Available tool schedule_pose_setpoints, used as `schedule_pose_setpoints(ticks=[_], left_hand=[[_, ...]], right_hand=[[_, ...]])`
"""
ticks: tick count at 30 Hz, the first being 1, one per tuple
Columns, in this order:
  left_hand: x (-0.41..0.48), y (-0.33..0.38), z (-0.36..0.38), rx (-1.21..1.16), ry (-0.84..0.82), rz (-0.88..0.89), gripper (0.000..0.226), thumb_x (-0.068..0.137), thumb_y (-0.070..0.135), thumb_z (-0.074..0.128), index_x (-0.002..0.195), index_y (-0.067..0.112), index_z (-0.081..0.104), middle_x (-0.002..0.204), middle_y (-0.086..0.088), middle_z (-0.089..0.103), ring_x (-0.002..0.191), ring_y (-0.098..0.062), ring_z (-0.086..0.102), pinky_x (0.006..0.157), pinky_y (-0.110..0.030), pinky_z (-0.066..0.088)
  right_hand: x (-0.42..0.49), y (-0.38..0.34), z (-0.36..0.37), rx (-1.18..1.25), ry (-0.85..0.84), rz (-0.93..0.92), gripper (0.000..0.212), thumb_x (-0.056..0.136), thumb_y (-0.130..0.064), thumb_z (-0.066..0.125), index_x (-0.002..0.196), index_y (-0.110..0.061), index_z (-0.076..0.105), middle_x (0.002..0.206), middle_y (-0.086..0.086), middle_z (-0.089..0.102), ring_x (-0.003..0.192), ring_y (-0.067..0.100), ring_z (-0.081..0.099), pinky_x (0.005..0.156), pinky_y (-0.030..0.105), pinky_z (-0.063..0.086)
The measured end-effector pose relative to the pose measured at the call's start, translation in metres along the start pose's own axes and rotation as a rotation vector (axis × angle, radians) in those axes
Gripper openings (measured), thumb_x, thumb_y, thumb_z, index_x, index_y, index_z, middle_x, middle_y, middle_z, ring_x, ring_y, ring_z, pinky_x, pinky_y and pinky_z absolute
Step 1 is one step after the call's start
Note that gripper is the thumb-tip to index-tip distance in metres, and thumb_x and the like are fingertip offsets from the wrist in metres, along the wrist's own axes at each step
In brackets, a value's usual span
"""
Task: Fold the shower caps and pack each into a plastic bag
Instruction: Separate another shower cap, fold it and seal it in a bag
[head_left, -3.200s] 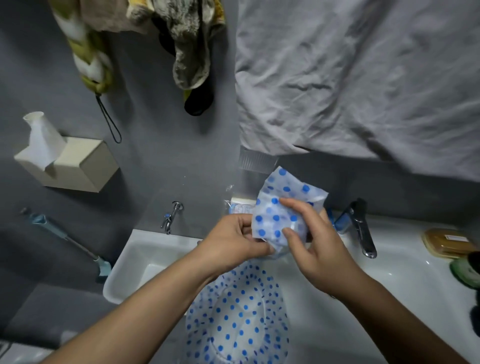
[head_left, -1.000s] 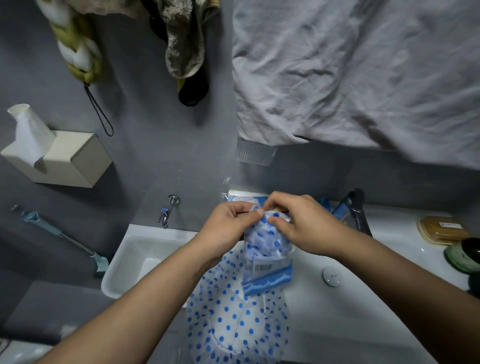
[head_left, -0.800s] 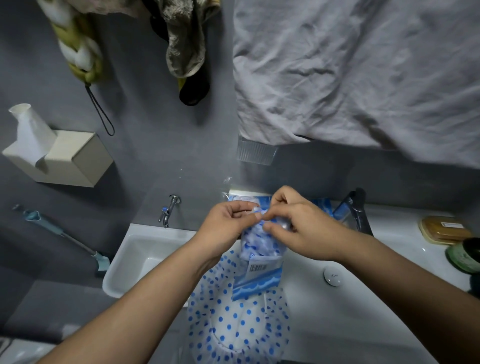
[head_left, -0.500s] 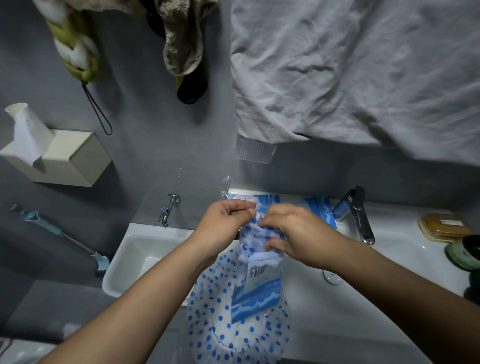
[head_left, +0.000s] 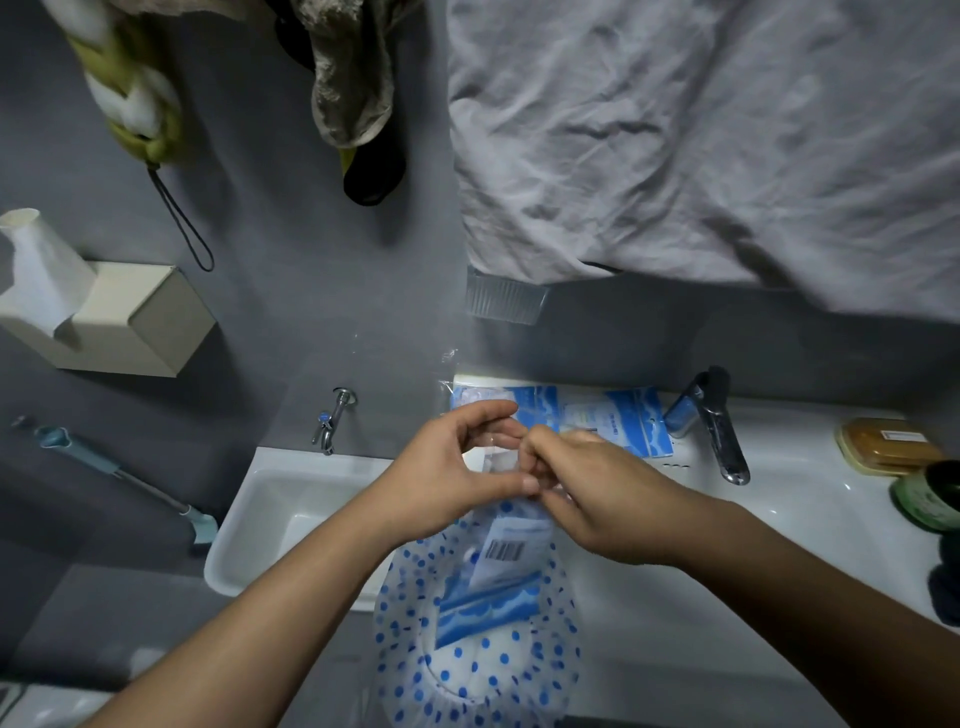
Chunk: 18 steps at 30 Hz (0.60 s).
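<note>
A clear plastic bag (head_left: 501, 566) with a barcode label and a blue wavy strip hangs over the sink, holding a folded blue-dotted shower cap. My left hand (head_left: 457, 478) pinches the bag's top edge from the left. My right hand (head_left: 587, 493) pinches the same edge from the right, fingertips touching the left hand's. Below the bag an unfolded white shower cap with blue dots (head_left: 478, 654) lies spread over the sink's front rim. Two more blue-printed bags (head_left: 613, 415) lie flat at the back of the sink.
The white sink (head_left: 779, 525) has a chrome faucet (head_left: 722, 431) on the right and a small tap (head_left: 332, 421) on the wall to the left. A soap box (head_left: 888, 444) and a green jar (head_left: 930, 496) stand far right. A tissue box (head_left: 109, 317) is on the left wall; grey cloth (head_left: 701, 140) hangs above.
The folded dotted cap went from my hands into the bag. Both hands then slid up to the bag's top edge and closed together there, and the bag hangs lower.
</note>
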<state>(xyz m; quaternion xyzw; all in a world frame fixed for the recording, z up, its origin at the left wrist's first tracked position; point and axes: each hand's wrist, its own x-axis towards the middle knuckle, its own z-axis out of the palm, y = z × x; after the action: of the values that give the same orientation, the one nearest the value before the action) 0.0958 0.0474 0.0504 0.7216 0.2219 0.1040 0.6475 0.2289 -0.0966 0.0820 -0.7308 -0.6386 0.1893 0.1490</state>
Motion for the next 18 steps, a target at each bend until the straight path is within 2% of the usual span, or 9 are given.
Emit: schedule_pose_setpoints(ticks=[2,3,6,7,9,12,13,15,18], left_hand=[[-0.002,-0.002,0.001,0.1,0.01,0.037,0.067,0.071,0.005,0.087,0.129,0.019,0.056,0.116,-0.003,0.071,0.111,-0.006,0.066,0.093,-0.031,0.055],[-0.002,-0.004,-0.001,0.108,0.034,0.046,0.065,0.073,0.004,0.085,0.128,0.02,0.056,0.116,-0.002,0.071,0.11,-0.006,0.067,0.092,-0.032,0.055],[-0.002,-0.006,-0.01,0.0,0.139,0.046,0.055,0.078,-0.001,0.079,0.126,0.017,0.06,0.113,-0.008,0.071,0.105,-0.016,0.07,0.099,-0.039,0.054],[-0.002,-0.007,-0.011,-0.067,0.167,0.051,0.054,0.08,-0.004,0.076,0.127,0.017,0.059,0.112,-0.011,0.072,0.104,-0.021,0.071,0.1,-0.042,0.053],[-0.001,-0.006,-0.011,-0.212,0.201,0.062,0.063,0.082,-0.011,0.071,0.135,0.021,0.054,0.111,-0.017,0.072,0.098,-0.023,0.072,0.094,-0.038,0.056],[0.002,-0.004,-0.006,-0.346,0.259,0.0,0.085,0.08,-0.011,0.072,0.143,0.033,0.035,0.107,-0.016,0.075,0.087,-0.018,0.074,0.073,-0.026,0.058],[0.003,-0.006,-0.006,-0.372,0.275,-0.044,0.086,0.079,-0.008,0.074,0.141,0.035,0.032,0.106,-0.014,0.077,0.088,-0.019,0.075,0.077,-0.028,0.057],[0.004,-0.008,-0.008,-0.461,0.294,-0.145,0.075,0.077,-0.004,0.077,0.139,0.02,0.041,0.103,-0.011,0.079,0.091,-0.022,0.075,0.087,-0.038,0.054],[0.002,-0.012,-0.011,-0.553,0.259,-0.225,0.055,0.078,-0.005,0.075,0.129,0.004,0.058,0.099,-0.013,0.079,0.084,-0.021,0.076,0.076,-0.034,0.06]], right_hand=[[-0.004,0.0,-0.004,0.192,-0.045,0.065,0.024,0.088,-0.028,0.061,0.098,-0.034,0.04,0.101,-0.019,0.068,0.1,0.001,0.055,0.084,0.028,0.046],[-0.006,0.003,-0.004,0.257,0.033,0.083,0.026,0.085,-0.026,0.065,0.099,-0.034,0.044,0.105,-0.019,0.069,0.104,0.0,0.057,0.088,0.028,0.047],[-0.007,0.017,0.001,0.184,0.483,0.091,0.029,0.08,-0.027,0.075,0.104,-0.027,0.06,0.106,-0.013,0.061,0.107,0.006,0.054,0.092,0.03,0.047],[-0.007,0.02,0.004,0.233,0.555,0.148,0.034,0.079,-0.028,0.077,0.108,-0.026,0.061,0.108,-0.011,0.058,0.108,0.006,0.054,0.091,0.027,0.047],[-0.004,0.018,0.007,0.556,0.494,0.323,0.042,0.079,-0.025,0.078,0.116,-0.025,0.059,0.109,-0.007,0.061,0.1,0.005,0.062,0.085,0.024,0.05],[0.003,0.016,0.014,0.95,0.361,0.411,0.013,0.087,-0.011,0.069,0.098,-0.016,0.067,0.078,-0.002,0.07,0.067,0.01,0.066,0.066,0.029,0.055],[0.004,0.016,0.015,0.965,0.377,0.42,0.007,0.088,-0.009,0.067,0.091,-0.015,0.069,0.07,-0.002,0.069,0.064,0.011,0.065,0.062,0.028,0.055],[0.007,0.014,0.016,0.953,0.42,0.446,0.007,0.089,-0.011,0.066,0.084,-0.01,0.07,0.069,0.002,0.07,0.063,0.012,0.066,0.059,0.026,0.056],[0.011,0.011,0.017,0.933,0.399,0.474,0.017,0.09,-0.021,0.066,0.086,-0.005,0.068,0.077,0.01,0.075,0.067,0.015,0.068,0.06,0.025,0.058]])
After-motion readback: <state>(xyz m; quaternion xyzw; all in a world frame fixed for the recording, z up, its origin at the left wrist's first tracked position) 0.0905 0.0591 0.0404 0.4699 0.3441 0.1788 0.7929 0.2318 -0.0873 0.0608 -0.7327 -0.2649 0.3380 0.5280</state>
